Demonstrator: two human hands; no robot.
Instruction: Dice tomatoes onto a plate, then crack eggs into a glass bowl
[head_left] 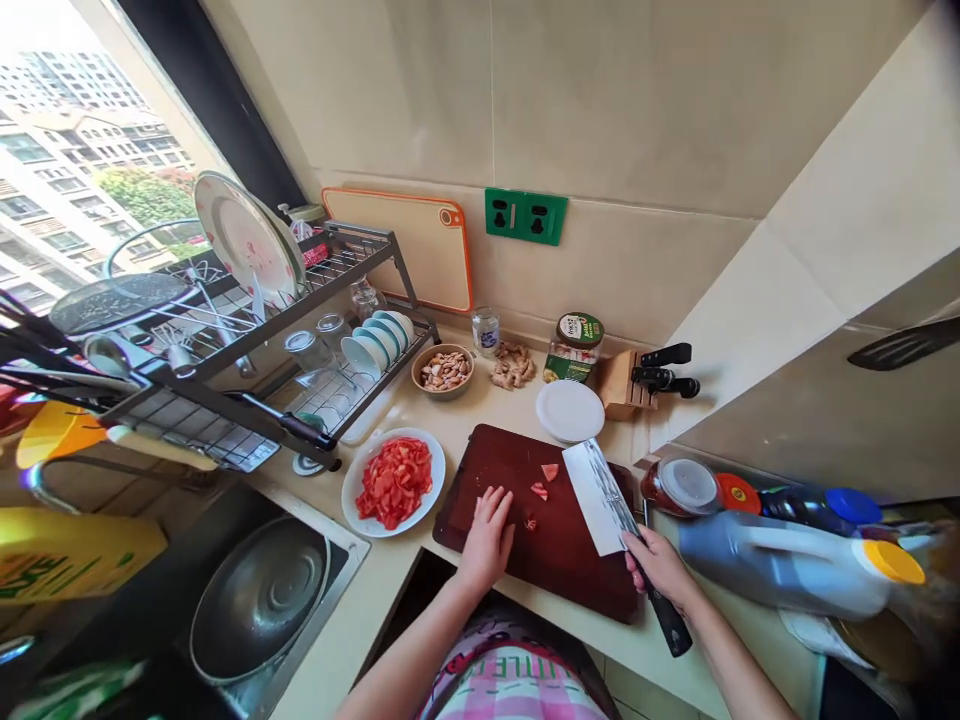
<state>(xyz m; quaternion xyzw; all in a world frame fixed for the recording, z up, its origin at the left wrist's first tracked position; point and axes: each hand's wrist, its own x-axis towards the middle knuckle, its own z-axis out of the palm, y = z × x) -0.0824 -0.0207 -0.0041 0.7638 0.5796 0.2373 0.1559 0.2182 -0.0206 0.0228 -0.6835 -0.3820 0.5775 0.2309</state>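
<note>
Gripping the cleaver (600, 495) by its black handle, the person's right hand (654, 568) has its fingers curled closed at the right side of the brown board (491, 460). The blade is turned broad side up over the board; whether it touches the wood cannot be told. The left hand (486, 548) is palm down at the board's left part, fingers stretched out and slightly apart, gripping nothing visible. Three small scraps (550, 471) of red tomato are on the board between the left hand and the blade.

Just left of the board, a plate (351, 507) holds a heap of cut tomato (395, 480). Beyond the board's far edge is a white disc (570, 411), with a knife block (621, 385) and a green-lidded jar (577, 335) behind it. Ginger (512, 367), a glass (486, 332) and a bowl (442, 390) of garlic (444, 368) sit farther left, near the wall. A dish rack (365, 262) stands by the window, small bowls (367, 350) upright in its lower tier. Near left, a dark pan (262, 595) is in the sink (351, 558). To the right, a big jug (787, 570) with a yellow cap lies on its side.
</note>
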